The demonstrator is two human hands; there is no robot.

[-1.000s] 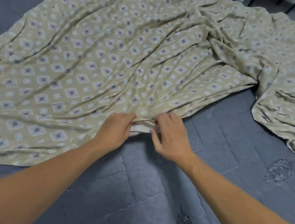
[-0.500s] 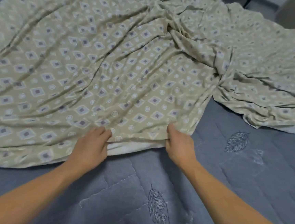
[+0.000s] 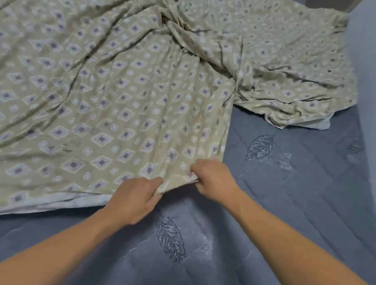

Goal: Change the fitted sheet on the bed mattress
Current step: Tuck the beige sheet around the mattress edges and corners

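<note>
Left hand and right hand both grip the sheet corner — rumpled folds bunch over the quilted mattress.

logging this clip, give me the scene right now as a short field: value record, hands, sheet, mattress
left hand: left hand grips the near edge of the patterned sheet, fingers curled over the fabric
right hand: right hand pinches the same edge beside the near corner
sheet: beige patterned sheet lies loose and wrinkled, bunched at the far right, pale underside showing along the near edge
mattress: blue quilted mattress cover with stitched leaf motifs, bare in the near and right parts
fit: sheet not yet tucked at the visible edges
</note>
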